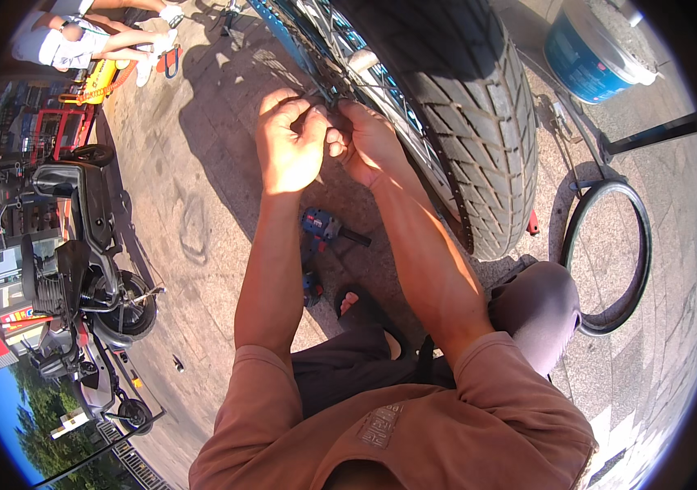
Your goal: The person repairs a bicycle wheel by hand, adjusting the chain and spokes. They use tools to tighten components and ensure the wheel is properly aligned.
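Observation:
A large wheel with a thick treaded black tyre (479,122) and a spoked metal rim (365,77) stands in front of me. My left hand (290,143) and my right hand (367,140) are both up against the rim's edge, fingers curled and pinching something small at the spokes; what they grip is hidden between them. A blue and black cordless power tool (320,229) lies on the paving below my hands, near my sandalled foot (357,304).
A loose black rubber ring (610,253) lies on the ground at right, beside a black stand bar (650,135) and a blue bucket (589,53). Parked scooters (87,269) stand at left. Another person (79,41) sits at the far upper left.

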Tool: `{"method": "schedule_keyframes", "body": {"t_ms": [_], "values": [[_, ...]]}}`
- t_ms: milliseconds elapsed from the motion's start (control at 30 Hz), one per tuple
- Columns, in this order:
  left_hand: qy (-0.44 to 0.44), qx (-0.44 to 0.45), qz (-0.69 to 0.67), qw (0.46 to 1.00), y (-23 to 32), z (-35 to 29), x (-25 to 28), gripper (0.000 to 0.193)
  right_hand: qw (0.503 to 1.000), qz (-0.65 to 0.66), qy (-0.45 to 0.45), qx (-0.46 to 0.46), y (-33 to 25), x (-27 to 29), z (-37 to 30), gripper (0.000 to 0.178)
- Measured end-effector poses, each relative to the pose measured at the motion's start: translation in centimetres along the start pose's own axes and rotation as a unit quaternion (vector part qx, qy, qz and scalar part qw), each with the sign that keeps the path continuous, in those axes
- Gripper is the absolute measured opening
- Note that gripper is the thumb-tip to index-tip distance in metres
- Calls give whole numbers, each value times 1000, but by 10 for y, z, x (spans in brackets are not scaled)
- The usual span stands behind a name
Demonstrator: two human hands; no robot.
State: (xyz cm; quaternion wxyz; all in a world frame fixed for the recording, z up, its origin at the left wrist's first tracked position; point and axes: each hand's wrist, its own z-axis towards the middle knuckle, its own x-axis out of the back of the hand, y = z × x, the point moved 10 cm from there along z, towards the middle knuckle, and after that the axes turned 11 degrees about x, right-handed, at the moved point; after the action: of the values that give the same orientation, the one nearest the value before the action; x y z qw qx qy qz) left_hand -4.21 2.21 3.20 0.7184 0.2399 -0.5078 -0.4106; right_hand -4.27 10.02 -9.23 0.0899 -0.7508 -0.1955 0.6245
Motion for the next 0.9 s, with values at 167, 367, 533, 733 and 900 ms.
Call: {"method": "schedule_keyframes", "body": {"t_ms": [167, 367, 533, 733, 900], "values": [[-9, 97, -39, 994, -1, -5, -7, 15, 997, 44, -62, 34, -6, -13, -6, 17], [75, 116, 132, 982, 0, -8, -4, 23, 997, 62, -27, 46, 4, 0, 6, 18], [93, 73, 70, 991, 5, -6, -3, 17, 999, 38, 4, 32, 7, 14, 5, 18], [60, 180, -131, 973, -7, -10, -9, 10, 998, -37, -11, 42, -1, 10, 3, 17], [61, 190, -141, 970, -2, -11, -9, 10, 999, 0, -16, 45, -2, 7, 3, 13]]}}
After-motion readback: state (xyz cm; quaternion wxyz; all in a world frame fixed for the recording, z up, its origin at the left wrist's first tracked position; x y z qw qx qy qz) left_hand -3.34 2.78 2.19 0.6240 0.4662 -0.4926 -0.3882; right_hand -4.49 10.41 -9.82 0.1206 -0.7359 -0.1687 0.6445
